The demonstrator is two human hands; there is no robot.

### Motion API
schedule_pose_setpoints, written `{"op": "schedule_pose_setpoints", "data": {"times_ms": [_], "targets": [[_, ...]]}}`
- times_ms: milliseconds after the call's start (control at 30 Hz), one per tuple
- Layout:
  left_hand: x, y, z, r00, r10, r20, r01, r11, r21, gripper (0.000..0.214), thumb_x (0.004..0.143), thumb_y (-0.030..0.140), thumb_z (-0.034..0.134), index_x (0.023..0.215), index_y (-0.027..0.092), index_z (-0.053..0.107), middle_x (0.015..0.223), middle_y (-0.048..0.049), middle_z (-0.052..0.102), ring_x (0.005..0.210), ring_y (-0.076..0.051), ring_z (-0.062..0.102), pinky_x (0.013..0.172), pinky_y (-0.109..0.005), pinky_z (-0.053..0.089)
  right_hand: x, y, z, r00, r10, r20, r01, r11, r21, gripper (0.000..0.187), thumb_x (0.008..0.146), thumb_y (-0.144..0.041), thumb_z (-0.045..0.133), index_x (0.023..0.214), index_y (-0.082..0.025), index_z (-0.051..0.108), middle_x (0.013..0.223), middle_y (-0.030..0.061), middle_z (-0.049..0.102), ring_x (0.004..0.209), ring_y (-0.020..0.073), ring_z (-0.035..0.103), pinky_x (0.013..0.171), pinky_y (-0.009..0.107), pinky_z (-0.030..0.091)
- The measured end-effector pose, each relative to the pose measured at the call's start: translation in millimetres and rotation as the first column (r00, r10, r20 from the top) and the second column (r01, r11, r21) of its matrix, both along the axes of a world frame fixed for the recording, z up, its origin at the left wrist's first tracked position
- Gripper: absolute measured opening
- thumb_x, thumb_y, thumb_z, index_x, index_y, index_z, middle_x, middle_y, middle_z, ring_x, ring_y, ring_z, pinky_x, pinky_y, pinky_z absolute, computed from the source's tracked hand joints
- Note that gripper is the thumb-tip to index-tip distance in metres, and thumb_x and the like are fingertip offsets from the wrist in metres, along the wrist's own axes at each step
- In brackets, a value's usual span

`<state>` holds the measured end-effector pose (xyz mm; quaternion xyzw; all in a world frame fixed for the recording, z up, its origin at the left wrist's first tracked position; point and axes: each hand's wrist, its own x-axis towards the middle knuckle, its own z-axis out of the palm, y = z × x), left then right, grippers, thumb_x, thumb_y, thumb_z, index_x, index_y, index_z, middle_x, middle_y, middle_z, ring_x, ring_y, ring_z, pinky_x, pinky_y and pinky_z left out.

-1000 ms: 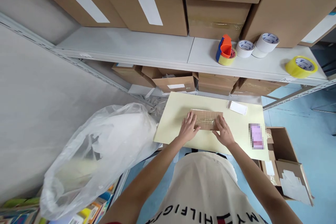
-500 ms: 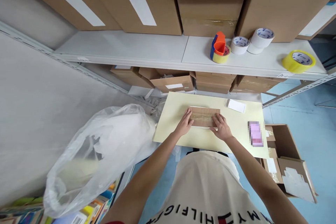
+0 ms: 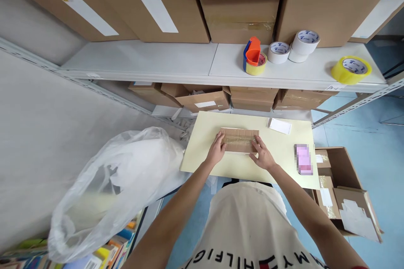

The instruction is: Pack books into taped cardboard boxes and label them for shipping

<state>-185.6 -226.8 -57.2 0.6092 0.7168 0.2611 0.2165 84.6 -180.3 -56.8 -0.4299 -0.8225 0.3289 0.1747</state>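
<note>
Both hands were down on the small flat brown cardboard parcel (image 3: 239,140), which lay in the middle of the pale yellow rectangular tabletop (image 3: 284,153). The left hand (image 3: 216,151) had its fingers spread flat over the left end, and the right hand (image 3: 260,156) did likewise over the right end. They seemed to be pressing rather than gripping, though the hands showed small. A white rectangular card (image 3: 279,125) sat near the parcel's far right corner.

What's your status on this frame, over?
Left hand, right hand on the ends of the cardboard parcel; grip unclear. Parcel flat on yellow table. White card, pink item lie apart, rightward.
</note>
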Motion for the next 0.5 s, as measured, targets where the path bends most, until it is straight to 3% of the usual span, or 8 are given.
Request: {"op": "schedule_pose_setpoints", "data": {"times_ms": [133, 333, 500], "targets": [[3.0, 0.9, 2.8, 1.000, 0.006, -0.009, -0.006, 1.000, -0.016, 0.045, 0.090, 0.020, 0.048, 0.134, 0.013, 0.049, 0.153, -0.0179, 0.040, 0.144, -0.029, 0.034, 0.115, -0.049, 0.037, 2.8, 2.4, 3.5, 1.000, 0.021, 0.007, -0.020, 1.000, -0.006, 0.061, 0.084, -0.029, 0.062, 0.141, -0.015, 0.047, 0.160, 0.0174, 0.026, 0.149, 0.0301, 0.025, 0.116, 0.047, 0.038], [6.9, 3.1, 11.7, 1.000, 0.024, -0.018, -0.024, 1.000, 0.010, 0.036, 0.090, 0.023, 0.051, 0.124, 0.016, 0.059, 0.151, -0.0161, 0.043, 0.143, -0.031, 0.036, 0.113, -0.050, 0.039, 8.6, 10.1, 7.2, 1.000, 0.004, 0.012, -0.004, 1.000, 0.024, 0.061, 0.084, -0.031, 0.063, 0.142, -0.019, 0.047, 0.159, 0.0151, 0.028, 0.147, 0.0316, 0.028, 0.112, 0.049, 0.042], [10.1, 4.4, 29.6, 1.000, -0.021, -0.018, 0.022, 0.999, 0.036, 0.033, 0.088, 0.027, 0.055, 0.118, 0.018, 0.063, 0.143, -0.0140, 0.053, 0.138, -0.029, 0.045, 0.113, -0.047, 0.041, 26.2, 8.7, 5.7, 0.992, -0.119, -0.044, 0.121, 0.992, 0.048, 0.050, 0.092, -0.039, 0.053, 0.138, -0.020, 0.050, 0.154, 0.0148, 0.039, 0.140, 0.0294, 0.042, 0.108, 0.049, 0.046]]}}
